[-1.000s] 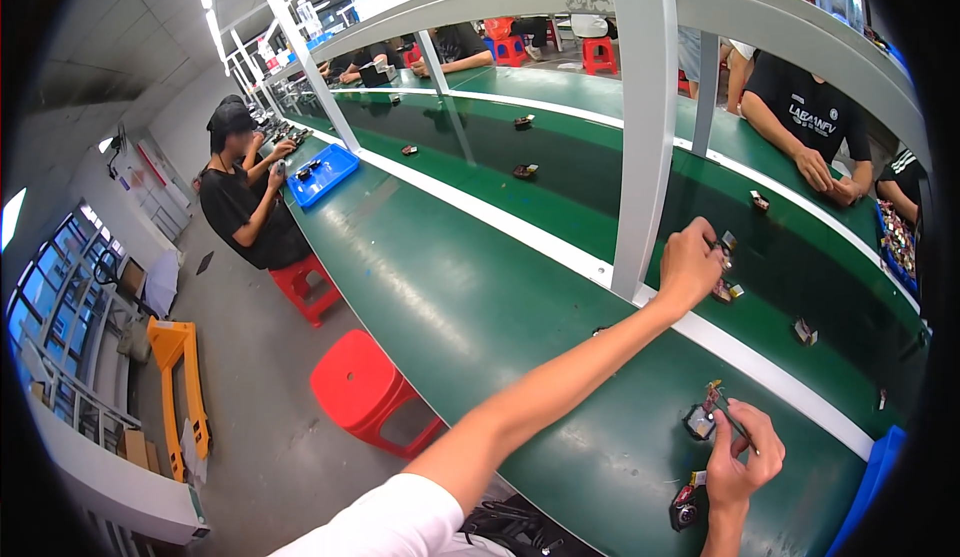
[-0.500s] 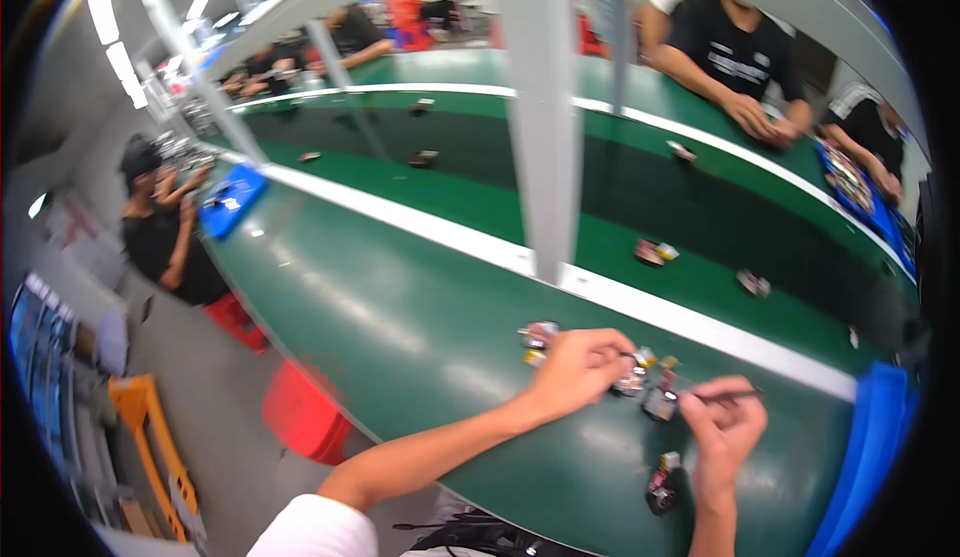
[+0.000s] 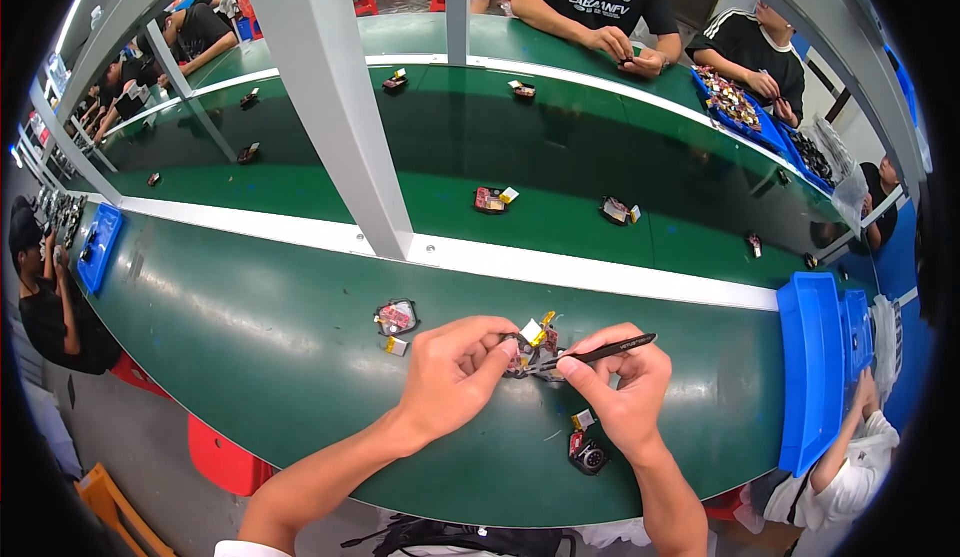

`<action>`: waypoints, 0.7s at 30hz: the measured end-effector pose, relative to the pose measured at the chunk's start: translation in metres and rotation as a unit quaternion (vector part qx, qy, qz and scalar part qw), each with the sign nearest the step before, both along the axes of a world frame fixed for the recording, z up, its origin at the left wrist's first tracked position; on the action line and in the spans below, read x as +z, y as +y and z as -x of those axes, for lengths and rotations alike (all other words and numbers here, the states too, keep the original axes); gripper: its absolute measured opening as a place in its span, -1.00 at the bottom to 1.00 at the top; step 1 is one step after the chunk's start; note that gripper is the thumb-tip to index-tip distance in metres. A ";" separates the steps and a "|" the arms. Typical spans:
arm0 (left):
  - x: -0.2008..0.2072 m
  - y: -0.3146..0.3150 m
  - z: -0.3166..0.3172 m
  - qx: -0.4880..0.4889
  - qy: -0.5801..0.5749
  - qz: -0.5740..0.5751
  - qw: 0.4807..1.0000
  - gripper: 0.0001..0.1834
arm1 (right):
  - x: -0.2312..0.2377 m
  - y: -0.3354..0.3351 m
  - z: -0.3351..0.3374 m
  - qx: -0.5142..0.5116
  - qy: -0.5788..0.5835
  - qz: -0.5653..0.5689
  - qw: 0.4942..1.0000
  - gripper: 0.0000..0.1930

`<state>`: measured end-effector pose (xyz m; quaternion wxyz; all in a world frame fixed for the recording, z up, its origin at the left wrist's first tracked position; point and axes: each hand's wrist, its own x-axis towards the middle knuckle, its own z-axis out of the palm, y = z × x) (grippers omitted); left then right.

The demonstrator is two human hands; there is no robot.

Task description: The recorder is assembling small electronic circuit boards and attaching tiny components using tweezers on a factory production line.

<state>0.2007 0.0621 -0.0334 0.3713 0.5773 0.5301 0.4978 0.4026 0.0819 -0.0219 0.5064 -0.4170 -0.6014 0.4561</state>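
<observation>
My left hand (image 3: 445, 377) pinches a small open electronic module (image 3: 518, 357) with a reddish board, holding it just over the table. Black tweezers (image 3: 625, 346) are gripped in my right hand (image 3: 632, 389), their tips at the module's edge beside my left fingertips. A yellow-and-silver battery pouch (image 3: 533, 333) sticks up behind the fingers. Partly hidden there is another dark module (image 3: 552, 345). Left of my hands lies a module with a clear-looking cover (image 3: 397, 316), its battery (image 3: 396, 346) beside it. Below my right hand rests a black module with a round face (image 3: 589, 455).
Blue bins (image 3: 808, 367) stand at the table's right end. Beyond a white rail (image 3: 560, 274) runs a green conveyor carrying several modules, with a grey post (image 3: 335, 107) rising before it. Co-workers sit across and at both sides. A red stool (image 3: 222, 457) is at lower left.
My view has swung to the right, shifting the scene left. The hands have drawn together, and the tweezers have come from beside the modules to the one in my left hand.
</observation>
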 end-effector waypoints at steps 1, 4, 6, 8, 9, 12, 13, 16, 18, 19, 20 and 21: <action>0.000 0.000 -0.001 0.007 -0.016 0.006 1.000 -0.84 | 0.000 0.000 0.001 -0.001 -0.001 0.006 1.000 -0.82; 0.001 0.000 -0.006 0.008 -0.020 0.014 1.000 -0.84 | -0.002 -0.001 -0.001 0.000 -0.015 0.001 1.000 -0.81; 0.000 0.000 -0.009 0.010 -0.022 0.015 1.000 -0.84 | -0.004 -0.001 -0.003 -0.006 -0.038 -0.015 0.999 -0.81; -0.002 0.001 -0.011 0.013 -0.025 0.015 0.999 -0.84 | -0.005 0.000 -0.005 -0.010 -0.061 -0.032 0.998 -0.81; -0.003 0.001 -0.011 0.006 -0.020 0.012 1.000 -0.84 | -0.004 0.000 -0.005 -0.017 -0.077 -0.047 0.996 -0.82; -0.003 0.002 -0.013 -0.004 -0.016 0.016 1.000 -0.84 | -0.009 0.002 -0.009 -0.020 -0.092 -0.062 0.994 -0.83; -0.002 0.002 -0.014 -0.007 -0.018 0.022 1.000 -0.84 | -0.011 0.003 -0.010 -0.018 -0.092 -0.063 0.994 -0.83; 0.002 0.002 -0.020 -0.017 -0.035 0.038 0.999 -0.83 | -0.002 0.001 -0.010 -0.032 -0.026 0.014 0.999 -0.85; 0.001 0.002 -0.023 -0.023 -0.041 0.032 0.998 -0.82 | -0.007 0.005 -0.017 -0.018 -0.001 0.039 0.999 -0.86; 0.000 0.002 -0.024 -0.030 -0.048 0.025 0.998 -0.82 | -0.010 0.007 -0.021 -0.005 0.024 0.063 0.998 -0.86; 0.001 0.002 -0.026 -0.030 -0.048 0.025 0.998 -0.82 | -0.011 0.007 -0.023 -0.005 0.025 0.063 0.998 -0.86; 0.001 0.002 -0.028 -0.036 -0.056 0.028 0.997 -0.81 | -0.011 0.009 -0.024 -0.003 0.031 0.073 0.997 -0.86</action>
